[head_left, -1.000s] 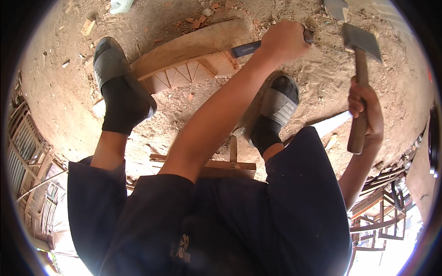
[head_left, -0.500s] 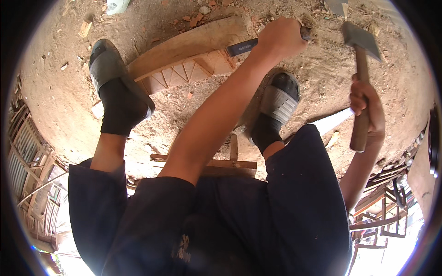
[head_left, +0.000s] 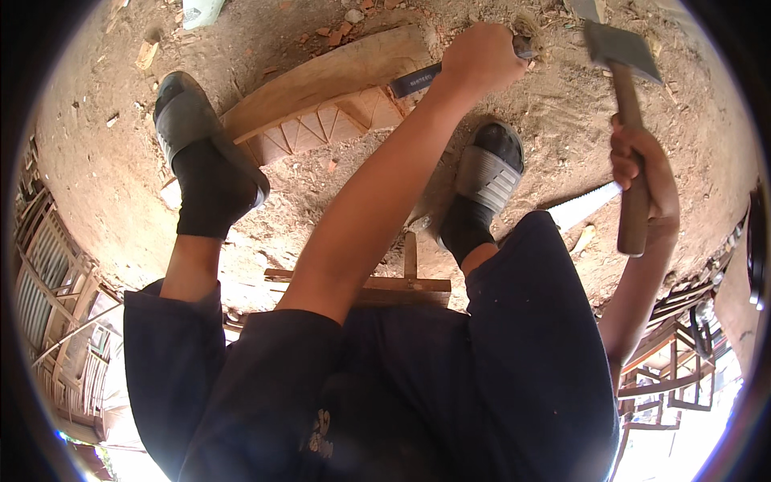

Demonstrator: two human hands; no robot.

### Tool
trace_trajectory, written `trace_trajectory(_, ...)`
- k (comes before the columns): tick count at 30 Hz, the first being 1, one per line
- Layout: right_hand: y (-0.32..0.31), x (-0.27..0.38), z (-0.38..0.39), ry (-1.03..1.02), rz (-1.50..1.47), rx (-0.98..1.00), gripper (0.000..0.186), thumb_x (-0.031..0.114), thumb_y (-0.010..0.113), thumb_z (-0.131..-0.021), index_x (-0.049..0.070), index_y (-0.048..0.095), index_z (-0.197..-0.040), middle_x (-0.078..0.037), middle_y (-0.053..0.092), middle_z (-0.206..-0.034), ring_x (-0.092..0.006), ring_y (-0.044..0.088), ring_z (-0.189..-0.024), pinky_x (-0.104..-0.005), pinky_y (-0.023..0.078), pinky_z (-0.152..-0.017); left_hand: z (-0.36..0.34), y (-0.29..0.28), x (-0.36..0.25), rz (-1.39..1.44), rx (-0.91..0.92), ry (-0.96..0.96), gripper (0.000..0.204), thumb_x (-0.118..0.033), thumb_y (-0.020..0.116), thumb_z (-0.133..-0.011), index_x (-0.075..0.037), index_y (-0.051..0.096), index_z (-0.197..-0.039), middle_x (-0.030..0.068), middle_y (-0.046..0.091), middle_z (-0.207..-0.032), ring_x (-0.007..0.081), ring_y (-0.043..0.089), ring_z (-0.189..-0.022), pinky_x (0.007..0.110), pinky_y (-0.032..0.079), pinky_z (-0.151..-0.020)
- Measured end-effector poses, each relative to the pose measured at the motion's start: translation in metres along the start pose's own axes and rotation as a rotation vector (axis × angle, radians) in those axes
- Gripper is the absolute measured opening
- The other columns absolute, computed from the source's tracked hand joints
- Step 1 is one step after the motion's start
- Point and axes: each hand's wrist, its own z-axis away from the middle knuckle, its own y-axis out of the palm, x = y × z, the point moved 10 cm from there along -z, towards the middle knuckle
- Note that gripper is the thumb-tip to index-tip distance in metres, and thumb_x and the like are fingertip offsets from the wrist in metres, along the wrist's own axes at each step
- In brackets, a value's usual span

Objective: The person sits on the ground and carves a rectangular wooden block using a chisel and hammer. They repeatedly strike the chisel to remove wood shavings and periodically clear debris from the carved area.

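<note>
1. The left hand [head_left: 482, 58] is closed in a fist around a chisel [head_left: 416, 80]. The dark, flat blade sticks out to the left of the fist; the butt of the handle shows just past its right side.
2. The right hand [head_left: 649, 165], well to the right of the left hand, grips a hatchet [head_left: 629, 100] by its wooden handle. The broad grey head is raised beyond the fingers, and the handle's end juts out below the hand, toward the wearer.
3. A curved wooden board [head_left: 329, 84] lies on the ground left of the left hand, with a row of zigzag lines along its nearer side. The chisel's tip is at the board's right end; whether it touches, I cannot tell.
4. The left foot [head_left: 189, 120], in a black sock and grey slide sandal, is at the board's left end. The right foot [head_left: 490, 169], dressed alike, stands below the left hand.
5. A toothed saw blade [head_left: 580, 207] lies left of the right hand, partly hidden by the knee.
6. Reddish brick fragments [head_left: 336, 36] dot the dirt left of the left hand, beyond the board.
</note>
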Motion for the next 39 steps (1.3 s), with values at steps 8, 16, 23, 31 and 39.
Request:
trace_trajectory(8,0.029,-0.033,-0.002,0.107,0.171,0.127,0.011,0.011,0.058,-0.091,0.004,0.05,-0.093,0.004,0.043,-0.068,-0.0023,0.041,-0.048,-0.0174,0.037,-0.04,0.002,0.001,-0.004,-0.027,0.047,0.009,0.029,-0.026,0.066,-0.077,0.0,0.073,-0.089,0.0214,0.07,-0.087,0.0362,0.07,-0.082,0.044,0.057,-0.075)
trace_trajectory(16,-0.004,0.0,-0.007,-0.02,-0.019,-0.021,0.01,0.012,0.058,-0.091,0.005,0.052,-0.096,0.002,0.048,-0.073,-0.0043,0.045,-0.055,-0.0191,0.04,-0.047,0.002,0.004,0.0,-0.039,0.039,0.028,0.028,-0.024,0.064,-0.078,0.0,0.072,-0.09,0.0222,0.07,-0.087,0.036,0.069,-0.084,0.045,0.057,-0.076)
trace_trajectory(23,0.027,-0.031,-0.023,0.081,0.215,0.102,0.01,0.01,0.061,-0.086,0.006,0.052,-0.086,0.003,0.048,-0.065,-0.0053,0.045,-0.051,-0.0222,0.041,-0.046,0.004,0.001,0.006,-0.082,0.05,-0.039,0.031,-0.024,0.064,-0.077,0.002,0.072,-0.091,0.0233,0.069,-0.087,0.0364,0.069,-0.085,0.045,0.057,-0.076)
trace_trajectory(31,-0.01,0.006,-0.035,-0.112,-0.245,0.024,0.01,0.01,0.056,-0.093,0.001,0.053,-0.094,0.001,0.046,-0.068,-0.0062,0.046,-0.057,-0.0209,0.039,-0.047,0.007,0.003,-0.006,-0.075,0.019,-0.016,0.029,-0.021,0.066,-0.075,0.0,0.072,-0.093,0.0221,0.07,-0.091,0.0373,0.069,-0.088,0.045,0.057,-0.077)
trace_trajectory(39,0.026,-0.043,-0.015,0.182,0.258,0.118,0.014,0.008,0.062,-0.085,0.004,0.054,-0.095,0.003,0.049,-0.068,-0.0048,0.046,-0.05,-0.0205,0.039,-0.043,0.013,0.004,0.013,-0.058,0.072,-0.056,0.031,-0.023,0.064,-0.077,0.003,0.071,-0.094,0.0241,0.069,-0.087,0.0381,0.068,-0.087,0.045,0.055,-0.079)
